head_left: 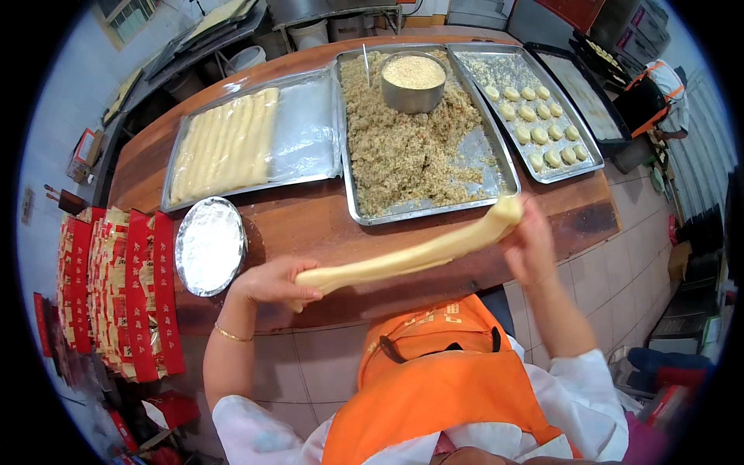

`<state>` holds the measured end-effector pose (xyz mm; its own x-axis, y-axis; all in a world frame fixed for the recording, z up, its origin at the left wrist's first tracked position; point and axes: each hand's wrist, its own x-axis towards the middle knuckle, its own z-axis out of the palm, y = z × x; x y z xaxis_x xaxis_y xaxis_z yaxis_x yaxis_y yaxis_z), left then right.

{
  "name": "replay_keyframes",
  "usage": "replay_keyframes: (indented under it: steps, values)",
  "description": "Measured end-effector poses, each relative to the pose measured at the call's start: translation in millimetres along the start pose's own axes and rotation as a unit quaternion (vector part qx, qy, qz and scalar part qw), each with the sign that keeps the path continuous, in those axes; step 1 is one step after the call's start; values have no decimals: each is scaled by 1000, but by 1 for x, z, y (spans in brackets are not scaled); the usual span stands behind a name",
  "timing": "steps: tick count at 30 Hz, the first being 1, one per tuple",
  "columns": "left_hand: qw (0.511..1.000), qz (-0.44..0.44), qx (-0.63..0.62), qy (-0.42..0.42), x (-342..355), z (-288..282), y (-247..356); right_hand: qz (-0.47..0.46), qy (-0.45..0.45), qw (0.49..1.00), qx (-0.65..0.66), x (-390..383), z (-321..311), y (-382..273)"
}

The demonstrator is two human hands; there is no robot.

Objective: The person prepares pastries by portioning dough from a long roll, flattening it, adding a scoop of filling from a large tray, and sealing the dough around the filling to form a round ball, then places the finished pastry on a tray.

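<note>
A long pale dough rope (411,252) is stretched on a slant above the front of the table. My left hand (283,283) grips its left end with closed fingers, and my right hand (527,240) holds the raised right end. Just behind the rope is a tray (353,178) of brown crumbly mixture, with a metal pot (411,93) of pale grains standing in it. A bowl of white powder (209,246) lies to the left of my left hand. Further back on the left, a plastic-covered tray (306,128) carries several similar dough strips (221,143).
A tray (581,159) of small dough rounds and a dark pan (573,93) stand at the right of the wooden table (139,163). Red printed packaging (139,294) is stacked at the left. Another person (663,85) in orange straps stands beyond the table's right end.
</note>
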<state>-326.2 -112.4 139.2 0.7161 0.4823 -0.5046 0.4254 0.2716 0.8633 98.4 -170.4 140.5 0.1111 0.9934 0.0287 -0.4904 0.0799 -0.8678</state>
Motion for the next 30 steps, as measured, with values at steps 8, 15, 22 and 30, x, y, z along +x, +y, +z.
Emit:
replay_keyframes:
  steps: [8, 15, 22, 30]
  values:
    - [965, -162, 128, 164, -46, 17, -66, 26, -75, 912, -402, -50, -36, 115]
    - [758, -47, 512, 400, 6, 71, -61, -188, -183, 712, -651, -15, -49, 80]
    - [879, 129, 315, 333, 138, 112, -28, -139, -189, 693, -681, 0, -86, 85]
    - [885, 118, 318, 320, 177, 112, -35, -223, -241, 714, -618, 4, -51, 61]
